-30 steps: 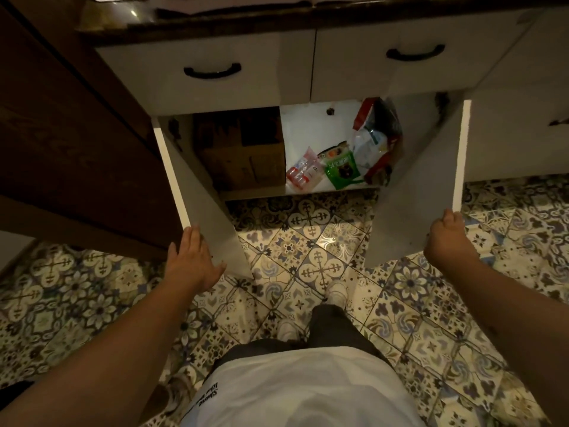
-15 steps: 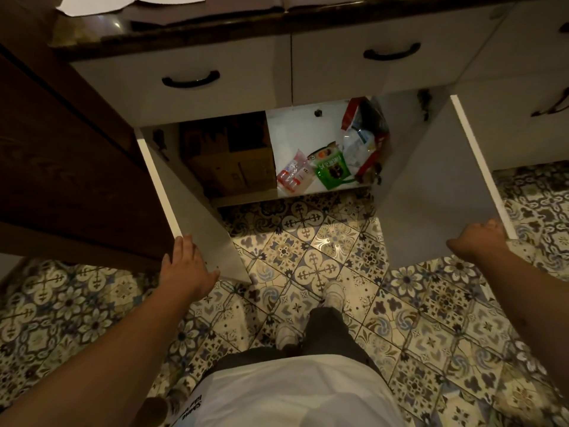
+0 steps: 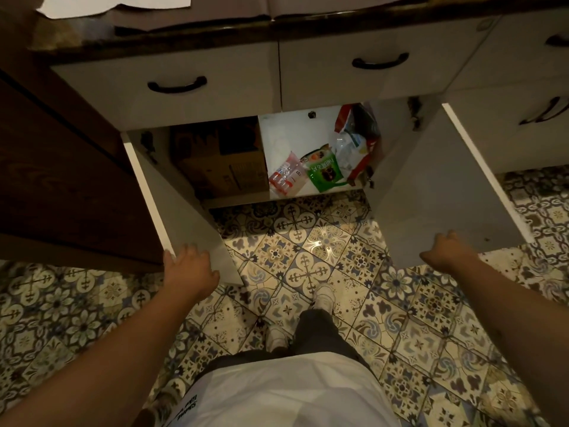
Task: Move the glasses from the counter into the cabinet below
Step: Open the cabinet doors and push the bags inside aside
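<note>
The person is standing over the open cabinet, the left hand at about 8 o'clock curling loose fingers over the lower corner of the left door, while the right hand at 4 o'clock is hanging relaxed by the bottom edge of the right door, whether touching I cannot tell. Inside, at 12 o'clock, a cardboard box is sitting left of a green packet and other bags; the glasses are showing nowhere, and only a strip of counter is peeking in on top.
</note>
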